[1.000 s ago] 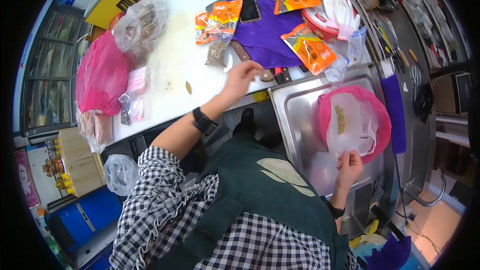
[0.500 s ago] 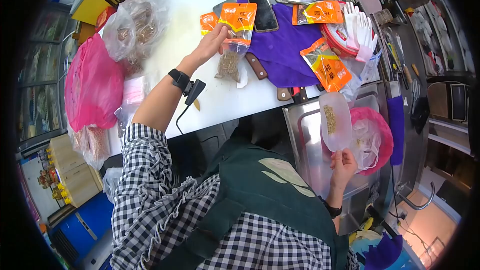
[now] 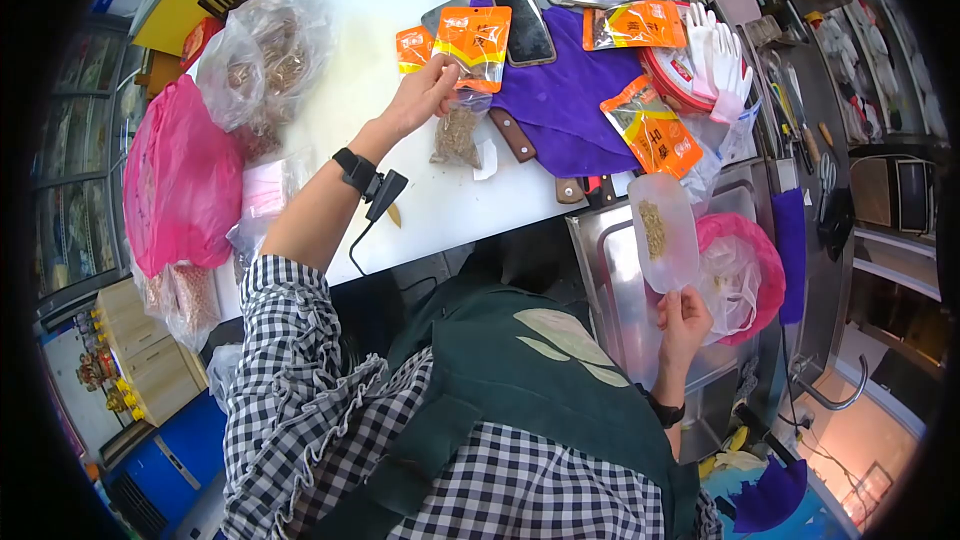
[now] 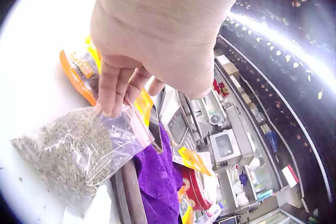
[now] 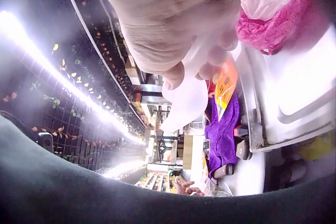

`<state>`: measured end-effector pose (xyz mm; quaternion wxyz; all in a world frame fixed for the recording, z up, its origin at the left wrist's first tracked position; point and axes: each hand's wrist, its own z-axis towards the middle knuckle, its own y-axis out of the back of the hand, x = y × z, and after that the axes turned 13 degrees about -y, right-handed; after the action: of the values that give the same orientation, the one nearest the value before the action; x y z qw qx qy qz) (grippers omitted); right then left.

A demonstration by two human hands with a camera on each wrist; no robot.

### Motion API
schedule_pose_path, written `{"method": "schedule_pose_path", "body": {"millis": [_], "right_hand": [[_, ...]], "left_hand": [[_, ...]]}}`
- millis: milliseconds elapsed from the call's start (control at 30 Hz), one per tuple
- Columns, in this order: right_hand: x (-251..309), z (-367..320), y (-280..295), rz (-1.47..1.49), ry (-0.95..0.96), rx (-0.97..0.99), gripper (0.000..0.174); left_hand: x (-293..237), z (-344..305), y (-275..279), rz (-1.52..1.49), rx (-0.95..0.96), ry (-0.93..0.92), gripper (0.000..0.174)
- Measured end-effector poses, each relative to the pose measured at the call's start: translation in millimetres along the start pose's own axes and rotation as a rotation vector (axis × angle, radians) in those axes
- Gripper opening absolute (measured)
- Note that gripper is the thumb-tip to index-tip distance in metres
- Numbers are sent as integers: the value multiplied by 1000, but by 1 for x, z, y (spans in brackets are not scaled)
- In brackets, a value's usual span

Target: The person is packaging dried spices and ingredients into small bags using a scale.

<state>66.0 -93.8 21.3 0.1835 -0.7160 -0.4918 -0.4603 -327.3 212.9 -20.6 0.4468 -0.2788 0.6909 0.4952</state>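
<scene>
While the left hand (image 3: 425,95) pinches the top edge of the clear seed bag (image 3: 458,135), the bag hangs from that grip with its lower end on the white table (image 3: 430,205), just below the orange packet (image 3: 477,35) and beside the purple cloth (image 3: 570,100). Left grip: fingertips and thumb closed on the bag's lip, nothing else in it.

Right hand (image 3: 683,325): grip curled round the handle of the translucent scoop (image 3: 663,230). The scoop carries a small pile of seeds and sits over the edge where the table meets the steel sink (image 3: 610,290), well apart from the bag. Pink bag (image 3: 760,260) lies in the sink next to it.

My read: keep the scoop level or tipped slightly back so the seeds don't slide off. Bag mouth looks pinched flat, so spread it with the fingers and brace the bottom on the table. Knife handle (image 3: 513,133) is close to the bag, mind it.
</scene>
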Motion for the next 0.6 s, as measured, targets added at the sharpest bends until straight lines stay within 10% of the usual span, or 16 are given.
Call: {"method": "schedule_pose_path", "body": {"millis": [433, 600], "right_hand": [[24, -14, 5, -188, 89, 143, 14], [50, -3, -25, -456, 418, 261, 19]], "left_hand": [[-68, -78, -38, 125, 71, -584, 42], [-68, -81, -41, 163, 172, -622, 46]]}}
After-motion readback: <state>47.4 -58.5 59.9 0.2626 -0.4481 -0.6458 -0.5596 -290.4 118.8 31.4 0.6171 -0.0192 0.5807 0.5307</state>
